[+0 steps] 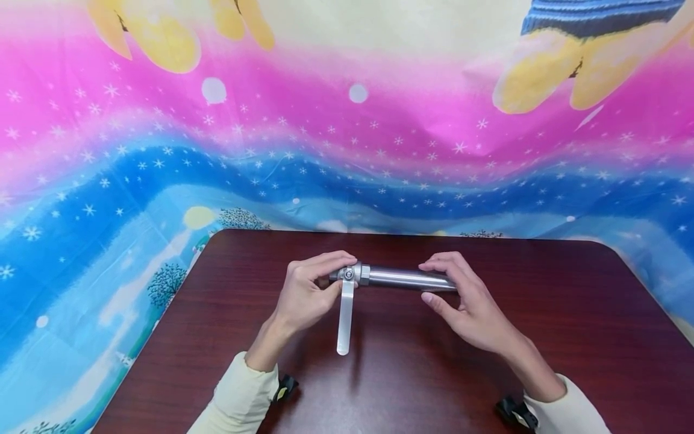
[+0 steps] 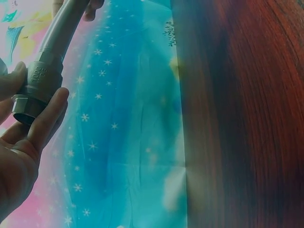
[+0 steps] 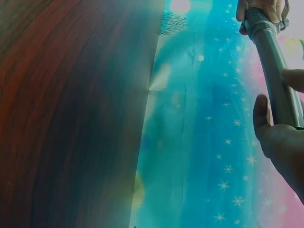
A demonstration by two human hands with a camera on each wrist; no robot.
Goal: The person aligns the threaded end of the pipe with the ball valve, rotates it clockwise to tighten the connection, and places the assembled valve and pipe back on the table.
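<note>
My left hand (image 1: 305,294) grips a metal ball valve (image 1: 349,273), thumb and fingers on either side of its body. The valve's flat silver lever (image 1: 344,322) points toward me. A smooth steel pipe (image 1: 403,278) extends rightward from the valve's hex end. Around the pipe's far right part, my right hand (image 1: 477,310) is spread, fingers above and thumb (image 3: 261,113) below, with a gap between thumb and pipe in the right wrist view. In the left wrist view, the valve's open hex end (image 2: 27,108) faces out between the fingers.
Beneath the hands lies a dark reddish-brown wooden table (image 1: 401,386) with rounded far corners. A printed cloth (image 1: 325,132) with snowflakes hangs behind it and down its left side. Dark straps show at both cuffs, including the left wrist strap (image 1: 285,387).
</note>
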